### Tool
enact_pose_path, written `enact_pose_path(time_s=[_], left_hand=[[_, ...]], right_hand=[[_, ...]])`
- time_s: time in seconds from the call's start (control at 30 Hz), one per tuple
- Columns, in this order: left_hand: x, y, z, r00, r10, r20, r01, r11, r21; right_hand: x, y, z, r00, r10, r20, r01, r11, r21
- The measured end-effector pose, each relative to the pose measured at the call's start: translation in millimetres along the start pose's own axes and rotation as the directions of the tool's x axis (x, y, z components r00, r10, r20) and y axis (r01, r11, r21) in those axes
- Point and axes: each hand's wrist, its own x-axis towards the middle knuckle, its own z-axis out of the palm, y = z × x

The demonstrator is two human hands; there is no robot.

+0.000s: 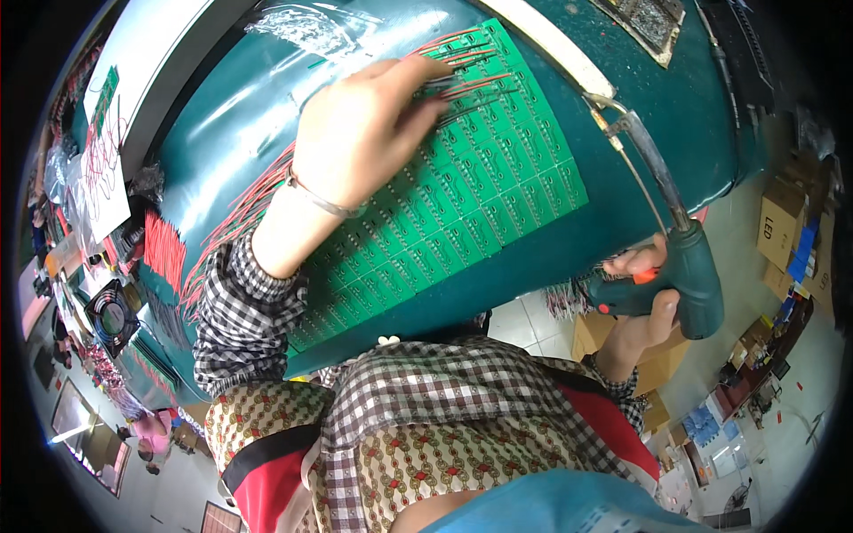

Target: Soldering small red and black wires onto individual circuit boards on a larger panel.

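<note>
A large panel of green circuit boards (480, 213) lies slanted across the table in front of me. Red and black wires (480, 84) run over its far end, and more of them trail along its left edge. My left hand (355, 133) reaches over the panel, its thumb and fingers pinched together on wires near the far end; the fingertips partly hide the contact. On the right, my right hand (647, 324) grips a dark green soldering gun (697, 275) by its handle. Its metal barrel and thin solder feed tube point up and away, apart from the boards.
The table has a green mat (622, 191). A curved white bar (551, 40) crosses its far side, near a dirty metal tray (644, 27). Bundled red wires (164, 249) and a small black fan (111, 315) are at the left. Cardboard boxes (782, 222) stand at the right.
</note>
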Motion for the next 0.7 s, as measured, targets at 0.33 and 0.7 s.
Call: enact_pose_path(time_s=[0.33,0.7], left_hand=[[-15,-46,-1,0.989,0.114,-0.099,-0.102,0.988,0.117],[-103,-44,-34,0.951,-0.241,-0.194,0.236,0.971,-0.047]], right_hand=[[-10,15,10,0.992,-0.121,-0.021,0.122,0.992,0.030],[-19,29,5,0.999,-0.041,-0.020,0.043,0.994,0.096]])
